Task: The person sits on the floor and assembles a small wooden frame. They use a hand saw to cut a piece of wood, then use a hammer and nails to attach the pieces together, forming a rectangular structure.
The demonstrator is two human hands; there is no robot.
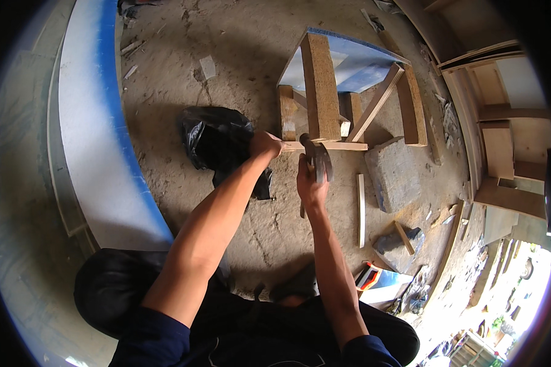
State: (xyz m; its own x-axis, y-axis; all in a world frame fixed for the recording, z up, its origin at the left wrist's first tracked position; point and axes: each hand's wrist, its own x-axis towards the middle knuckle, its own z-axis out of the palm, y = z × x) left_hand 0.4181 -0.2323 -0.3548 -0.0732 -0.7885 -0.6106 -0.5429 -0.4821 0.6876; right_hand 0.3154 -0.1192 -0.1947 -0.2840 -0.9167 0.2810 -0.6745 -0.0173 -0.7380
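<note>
A small wooden frame with thick wooden legs point(322, 85) and a blue-and-white panel point(361, 67) lies on the dirt floor ahead of me. Across the near ends of its legs runs a thin wooden strip point(352, 146). My left hand point(266, 145) is closed round the strip's left end. In my right hand point(313, 188) is a hammer point(322, 160), its head close to the strip and the middle leg; whether they touch I cannot tell. A diagonal wooden brace point(378, 101) leans inside the frame. Any nail is hidden or too small to see.
A black plastic bag point(211, 137) lies beside my left hand. To the right are a concrete block point(393, 174), a loose wooden strip point(361, 211) and a stone point(398, 249). A long blue-and-white board point(98, 122) stretches along the left; wooden cabinets point(502, 147) line the right.
</note>
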